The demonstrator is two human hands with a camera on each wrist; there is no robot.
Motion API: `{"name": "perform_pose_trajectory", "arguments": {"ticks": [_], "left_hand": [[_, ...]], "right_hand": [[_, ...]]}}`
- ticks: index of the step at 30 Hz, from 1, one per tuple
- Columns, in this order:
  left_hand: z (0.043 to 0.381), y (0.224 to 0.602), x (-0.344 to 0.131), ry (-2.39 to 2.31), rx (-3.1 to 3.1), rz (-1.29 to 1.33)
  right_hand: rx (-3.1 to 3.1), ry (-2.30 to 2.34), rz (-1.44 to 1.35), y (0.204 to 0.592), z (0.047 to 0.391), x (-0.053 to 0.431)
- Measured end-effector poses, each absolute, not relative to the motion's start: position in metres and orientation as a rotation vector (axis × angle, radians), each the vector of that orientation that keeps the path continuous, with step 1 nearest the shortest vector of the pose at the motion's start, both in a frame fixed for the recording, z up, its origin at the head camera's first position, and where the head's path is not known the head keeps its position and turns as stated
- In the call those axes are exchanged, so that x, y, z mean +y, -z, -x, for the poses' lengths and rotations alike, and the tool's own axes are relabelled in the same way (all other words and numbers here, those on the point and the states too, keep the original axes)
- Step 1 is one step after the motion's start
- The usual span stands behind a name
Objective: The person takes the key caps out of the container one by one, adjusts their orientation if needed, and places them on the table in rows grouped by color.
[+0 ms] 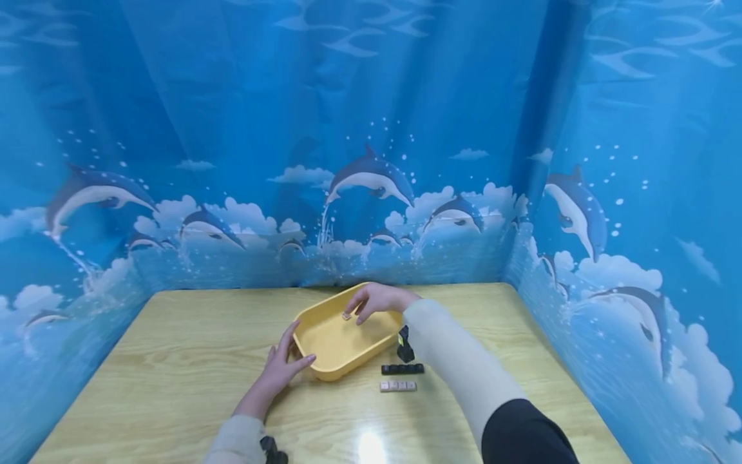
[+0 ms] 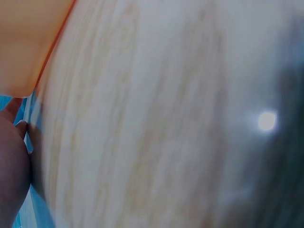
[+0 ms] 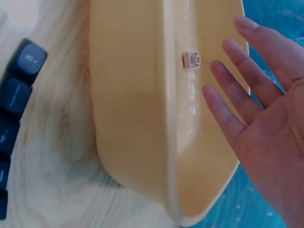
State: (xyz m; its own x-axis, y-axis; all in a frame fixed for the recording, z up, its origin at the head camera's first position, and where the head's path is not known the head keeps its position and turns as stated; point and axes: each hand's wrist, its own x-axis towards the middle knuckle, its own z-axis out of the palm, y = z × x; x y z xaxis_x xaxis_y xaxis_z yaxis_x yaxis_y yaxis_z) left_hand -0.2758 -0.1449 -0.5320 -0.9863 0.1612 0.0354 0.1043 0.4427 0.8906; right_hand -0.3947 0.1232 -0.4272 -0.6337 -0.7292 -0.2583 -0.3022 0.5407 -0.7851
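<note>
A yellow plastic tub (image 1: 324, 341) stands at an angle on the table. At its left end my left hand (image 1: 279, 368) holds the rim, the thumb at the near corner and the fingers farther along. My right hand (image 1: 378, 300) is over the tub, palm turned inward and fingers (image 3: 244, 66) spread and nearly straight, with nothing between them. One small pale keycap (image 3: 192, 60) with a reddish mark lies inside the tub, just below those fingertips. In the left wrist view only part of the left hand (image 2: 13, 166) shows, beside the tub's wall (image 2: 28, 42).
Near the tub's right front side lies a row of black keycaps (image 1: 402, 369). A row of light grey keycaps (image 1: 398, 386) lies just in front of it. Behind the wooden table (image 1: 203, 335) hangs a blue curtain (image 1: 261, 129) printed with dolphins, which also runs along both sides.
</note>
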Motion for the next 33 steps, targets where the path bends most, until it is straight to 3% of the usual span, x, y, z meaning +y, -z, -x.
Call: {"name": "perform_pose_trajectory", "arguments": {"ticks": [14, 33], "left_hand": [[0.273, 0.533, -0.141, -1.652, 2.623, -0.235], [0.275, 0.533, -0.142, -1.668, 2.635, -0.233]], "right_hand": [[2.291, 0.852, 0.616, 0.448, 0.407, 0.11], [2.242, 0.763, 0.591, 0.457, 0.406, 0.112]]}}
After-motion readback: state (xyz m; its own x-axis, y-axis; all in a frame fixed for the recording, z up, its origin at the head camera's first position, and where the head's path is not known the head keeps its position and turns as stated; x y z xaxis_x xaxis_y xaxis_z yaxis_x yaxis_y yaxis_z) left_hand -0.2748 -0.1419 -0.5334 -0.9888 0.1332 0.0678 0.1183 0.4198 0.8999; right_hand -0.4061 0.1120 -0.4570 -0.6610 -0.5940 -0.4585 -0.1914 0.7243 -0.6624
